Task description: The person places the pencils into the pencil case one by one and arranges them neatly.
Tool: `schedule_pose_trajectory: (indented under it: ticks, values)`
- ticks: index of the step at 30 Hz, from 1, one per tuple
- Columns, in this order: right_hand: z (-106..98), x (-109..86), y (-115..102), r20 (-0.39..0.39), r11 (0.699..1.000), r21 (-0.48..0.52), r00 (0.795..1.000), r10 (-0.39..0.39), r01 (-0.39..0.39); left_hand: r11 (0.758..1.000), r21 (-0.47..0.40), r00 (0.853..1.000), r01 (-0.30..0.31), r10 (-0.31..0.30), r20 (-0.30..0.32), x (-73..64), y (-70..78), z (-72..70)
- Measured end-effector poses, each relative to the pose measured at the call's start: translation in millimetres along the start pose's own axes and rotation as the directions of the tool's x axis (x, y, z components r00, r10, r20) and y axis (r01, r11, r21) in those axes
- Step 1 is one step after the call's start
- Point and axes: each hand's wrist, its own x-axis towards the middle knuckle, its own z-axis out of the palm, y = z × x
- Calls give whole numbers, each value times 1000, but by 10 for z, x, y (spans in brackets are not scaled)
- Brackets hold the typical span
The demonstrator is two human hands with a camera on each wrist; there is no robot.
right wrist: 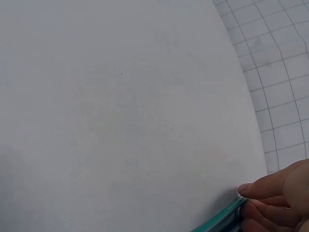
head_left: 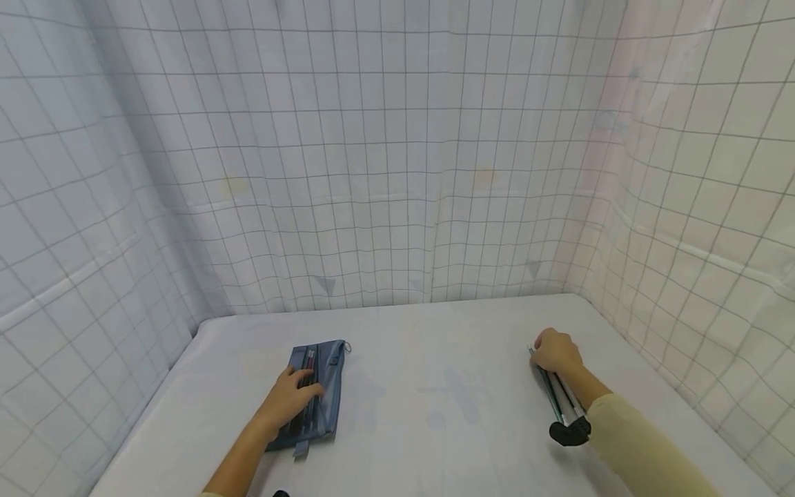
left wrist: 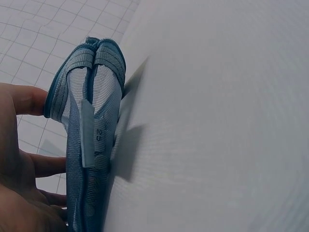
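Observation:
On the left of the table lies a blue zip pencil case (head_left: 332, 393). Dark slim sticks (head_left: 308, 360) show along its top. My left hand (head_left: 287, 402) rests on the case with fingers spread. In the left wrist view, the fingers (left wrist: 34, 100) touch one side of the mesh-ended pencil case (left wrist: 91, 145). Over at the right, my right hand (head_left: 557, 352) pinches slim dark green, pencil-like sticks (head_left: 551, 397) with silvery parts; their exact kind is unclear. The right wrist view shows fingertips on a teal stick (right wrist: 217, 220), most of it out of frame.
A white table (head_left: 428, 386) lies between the hands. Grid-patterned white curtains (head_left: 385, 172) stand behind it and along both sides. A black rounded piece (head_left: 570, 433) sits beside the right sleeve (head_left: 640, 449), overlapping the sticks' near ends.

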Motion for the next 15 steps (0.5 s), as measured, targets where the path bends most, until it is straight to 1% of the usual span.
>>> schedule_pose_trajectory:
  ticks: [4, 6, 10, 15]
  values:
    - [19, -18, -27, -14, 999, -41, 999, 31, -32, 1000, -5, 1000, -7, 7, 1, 2, -4, 4]
    - [26, -19, -38, -22, 998, -51, 999, 26, -27, 1000, -6, 1000, -6, 6, 1, 6, -6, 5]
    - [31, -21, -53, -30, 999, -37, 999, 9, -10, 1000, -2, 1000, -1, 1, 0, 8, -6, 6]
    - [50, 0, -6, -50, 1000, -18, 998, -25, 24, 1000, 2, 1000, -3, 3, -2, 2, -13, 7]
